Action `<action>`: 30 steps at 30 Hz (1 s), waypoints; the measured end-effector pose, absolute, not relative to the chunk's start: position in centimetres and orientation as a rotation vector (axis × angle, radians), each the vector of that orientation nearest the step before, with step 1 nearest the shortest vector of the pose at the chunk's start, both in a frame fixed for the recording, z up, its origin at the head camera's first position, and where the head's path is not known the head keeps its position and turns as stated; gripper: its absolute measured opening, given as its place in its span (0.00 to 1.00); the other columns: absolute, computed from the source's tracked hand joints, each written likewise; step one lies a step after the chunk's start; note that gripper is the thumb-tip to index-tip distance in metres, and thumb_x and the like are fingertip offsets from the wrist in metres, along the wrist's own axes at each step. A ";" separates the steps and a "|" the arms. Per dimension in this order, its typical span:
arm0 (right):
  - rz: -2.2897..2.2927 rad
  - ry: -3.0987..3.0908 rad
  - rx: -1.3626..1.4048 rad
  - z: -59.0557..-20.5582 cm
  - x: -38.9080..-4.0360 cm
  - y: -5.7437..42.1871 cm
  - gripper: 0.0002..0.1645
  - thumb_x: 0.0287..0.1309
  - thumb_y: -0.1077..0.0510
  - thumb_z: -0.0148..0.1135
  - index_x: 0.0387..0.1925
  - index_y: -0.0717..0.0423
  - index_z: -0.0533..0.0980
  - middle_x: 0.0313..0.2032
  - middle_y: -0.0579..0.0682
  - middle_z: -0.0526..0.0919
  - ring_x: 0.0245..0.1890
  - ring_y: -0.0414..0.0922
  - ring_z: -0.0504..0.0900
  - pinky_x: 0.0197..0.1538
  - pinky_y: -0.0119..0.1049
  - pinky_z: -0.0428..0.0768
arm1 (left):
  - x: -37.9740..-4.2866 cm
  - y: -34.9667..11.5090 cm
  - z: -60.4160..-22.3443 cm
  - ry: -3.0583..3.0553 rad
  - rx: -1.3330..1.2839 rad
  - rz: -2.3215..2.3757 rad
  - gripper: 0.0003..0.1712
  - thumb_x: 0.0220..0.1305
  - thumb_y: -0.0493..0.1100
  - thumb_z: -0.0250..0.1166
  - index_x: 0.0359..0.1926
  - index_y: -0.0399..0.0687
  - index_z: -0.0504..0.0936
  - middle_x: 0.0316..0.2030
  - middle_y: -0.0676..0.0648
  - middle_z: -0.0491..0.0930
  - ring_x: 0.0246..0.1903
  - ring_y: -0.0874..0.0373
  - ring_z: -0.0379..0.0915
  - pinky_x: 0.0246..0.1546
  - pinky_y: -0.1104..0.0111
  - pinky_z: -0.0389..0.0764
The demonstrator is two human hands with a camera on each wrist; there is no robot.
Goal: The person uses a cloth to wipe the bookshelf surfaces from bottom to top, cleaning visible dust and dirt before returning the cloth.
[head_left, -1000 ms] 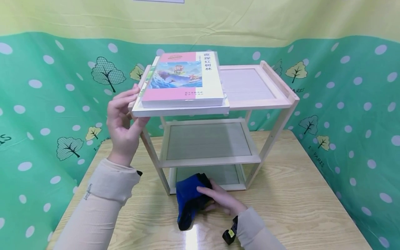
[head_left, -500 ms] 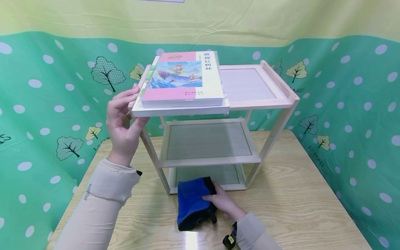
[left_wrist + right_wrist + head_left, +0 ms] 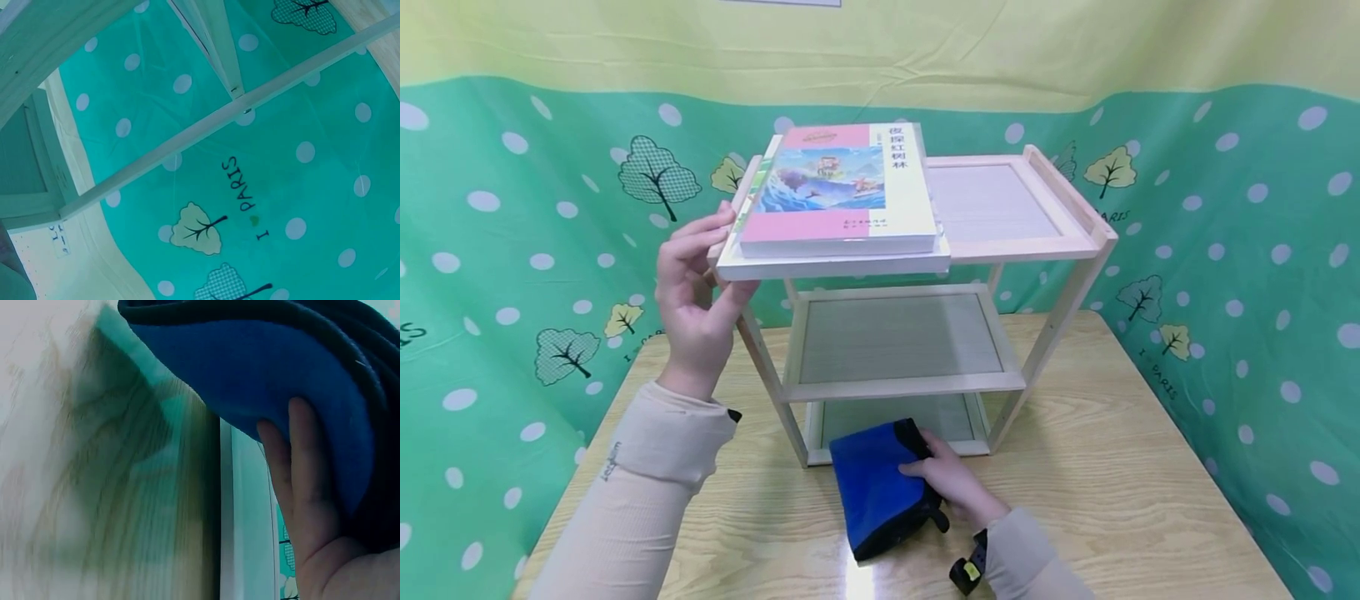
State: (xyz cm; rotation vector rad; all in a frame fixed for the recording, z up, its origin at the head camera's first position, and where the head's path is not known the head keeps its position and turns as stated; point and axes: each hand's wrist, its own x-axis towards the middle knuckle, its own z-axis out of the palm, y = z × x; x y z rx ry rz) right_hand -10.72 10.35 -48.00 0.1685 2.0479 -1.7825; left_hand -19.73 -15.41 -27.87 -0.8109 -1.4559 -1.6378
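Note:
In the head view my left hand point(image 3: 696, 292) grips the upper left corner of a pale wooden three-tier shelf rack point(image 3: 902, 385), thumb below the top tier. Two stacked books point(image 3: 842, 187) lie on that tier, their front ends jutting past its edge; whether the hand touches them, I cannot tell. My right hand point(image 3: 958, 483) pinches a blue cloth pouch-like item with black edges point(image 3: 880, 483) in front of the bottom tier. In the right wrist view two fingers point(image 3: 306, 462) lie along its blue cloth point(image 3: 250, 369). The left wrist view shows the rack's side bars point(image 3: 181, 137).
A wooden table point(image 3: 1120, 483) carries the rack. A green and yellow curtain point(image 3: 1195, 250) with dots and trees surrounds the table at the back and sides. The middle tier point(image 3: 898, 337) sits below the books.
My right hand has turned the blue cloth item so more of its blue face shows, and shifted it slightly right. My left hand, the rack and the books stay put.

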 end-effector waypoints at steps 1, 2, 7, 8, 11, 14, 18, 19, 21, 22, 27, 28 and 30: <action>-1.782 2.043 0.170 -47.8 -10.8 10.6 0.48 0.58 0.62 0.64 0.73 0.71 0.51 0.71 0.74 0.56 0.67 0.68 0.65 0.68 0.60 0.69 | -19.7 -15.4 -27.9 -1.455 -0.810 -1.637 0.38 0.52 0.52 0.77 0.47 0.24 0.70 0.54 0.47 0.79 0.63 0.48 0.73 0.57 0.65 0.82; -1.783 2.046 0.173 -47.6 -10.8 10.8 0.48 0.57 0.62 0.64 0.73 0.70 0.52 0.70 0.73 0.58 0.63 0.65 0.71 0.64 0.55 0.74 | -19.7 -15.4 -27.8 -1.456 -0.809 -1.636 0.38 0.52 0.52 0.77 0.48 0.24 0.70 0.54 0.47 0.79 0.63 0.48 0.73 0.56 0.65 0.82; -1.774 2.072 0.212 -46.4 -10.7 12.2 0.49 0.56 0.61 0.65 0.73 0.70 0.52 0.71 0.72 0.58 0.59 0.60 0.75 0.62 0.51 0.77 | -19.7 -15.3 -27.8 -1.457 -0.817 -1.637 0.38 0.52 0.51 0.77 0.48 0.24 0.71 0.54 0.47 0.79 0.63 0.48 0.73 0.57 0.65 0.82; -1.763 2.094 0.223 -46.2 -10.6 12.5 0.50 0.55 0.61 0.65 0.73 0.71 0.51 0.72 0.72 0.56 0.62 0.62 0.71 0.65 0.54 0.73 | -19.8 -15.3 -27.8 -1.458 -0.818 -1.637 0.38 0.53 0.51 0.77 0.48 0.24 0.71 0.54 0.47 0.79 0.63 0.48 0.73 0.57 0.65 0.82; -1.722 2.146 0.231 -45.6 -10.5 13.3 0.51 0.55 0.60 0.65 0.74 0.70 0.51 0.73 0.72 0.52 0.70 0.67 0.59 0.71 0.62 0.63 | -19.8 -15.3 -27.8 -1.460 -0.822 -1.635 0.38 0.53 0.51 0.77 0.48 0.24 0.71 0.54 0.47 0.79 0.63 0.48 0.72 0.58 0.64 0.81; -1.697 2.166 0.217 -45.0 -10.3 14.2 0.51 0.56 0.58 0.65 0.74 0.70 0.51 0.73 0.72 0.51 0.71 0.68 0.56 0.73 0.64 0.58 | -19.8 -15.3 -27.8 -1.465 -0.822 -1.634 0.38 0.53 0.51 0.77 0.48 0.24 0.71 0.54 0.47 0.79 0.64 0.47 0.72 0.58 0.64 0.81; -1.683 2.163 0.179 -44.3 -10.0 15.5 0.50 0.57 0.57 0.63 0.74 0.71 0.49 0.73 0.73 0.52 0.71 0.69 0.57 0.73 0.64 0.56 | -19.7 -15.3 -27.9 -1.477 -0.830 -1.643 0.37 0.54 0.51 0.77 0.49 0.24 0.70 0.55 0.47 0.78 0.65 0.45 0.70 0.59 0.64 0.81; -1.679 2.164 0.174 -44.2 -10.0 15.9 0.51 0.58 0.56 0.62 0.74 0.71 0.49 0.72 0.74 0.52 0.70 0.69 0.57 0.73 0.64 0.56 | -19.6 -15.4 -27.9 -1.480 -0.833 -1.647 0.37 0.54 0.51 0.76 0.49 0.24 0.70 0.55 0.47 0.78 0.66 0.45 0.70 0.59 0.64 0.81; -1.657 2.177 0.162 -43.9 -9.8 16.7 0.50 0.58 0.55 0.62 0.74 0.71 0.49 0.72 0.74 0.54 0.70 0.68 0.59 0.73 0.64 0.57 | -19.6 -15.4 -27.9 -1.485 -0.837 -1.652 0.37 0.54 0.50 0.76 0.49 0.24 0.70 0.56 0.46 0.78 0.66 0.44 0.69 0.58 0.65 0.81; -1.644 2.186 0.161 -43.8 -9.8 17.1 0.50 0.57 0.55 0.62 0.74 0.71 0.50 0.71 0.73 0.55 0.69 0.67 0.61 0.72 0.64 0.60 | -19.5 -15.5 -27.9 -1.486 -0.837 -1.654 0.37 0.54 0.50 0.76 0.49 0.25 0.70 0.56 0.46 0.78 0.66 0.44 0.69 0.58 0.65 0.81; -1.647 2.148 0.123 -43.7 -9.5 19.3 0.46 0.58 0.53 0.62 0.73 0.65 0.55 0.66 0.69 0.68 0.57 0.55 0.77 0.58 0.44 0.77 | -19.4 -15.5 -27.9 -1.475 -0.837 -1.670 0.36 0.54 0.48 0.76 0.49 0.25 0.70 0.56 0.46 0.78 0.66 0.44 0.69 0.61 0.63 0.79; -1.658 2.133 0.104 -43.7 -9.4 19.7 0.45 0.59 0.54 0.62 0.73 0.65 0.56 0.66 0.68 0.69 0.55 0.53 0.78 0.56 0.41 0.78 | -19.4 -15.4 -27.9 -1.474 -0.837 -1.671 0.35 0.54 0.48 0.76 0.49 0.25 0.70 0.56 0.46 0.78 0.66 0.44 0.69 0.62 0.63 0.79; -1.670 2.113 0.078 -43.9 -9.2 20.5 0.43 0.60 0.54 0.62 0.72 0.63 0.59 0.65 0.66 0.70 0.55 0.50 0.79 0.53 0.36 0.77 | -19.4 -15.4 -27.8 -1.476 -0.839 -1.670 0.35 0.55 0.48 0.76 0.49 0.25 0.70 0.56 0.46 0.78 0.66 0.45 0.70 0.63 0.62 0.78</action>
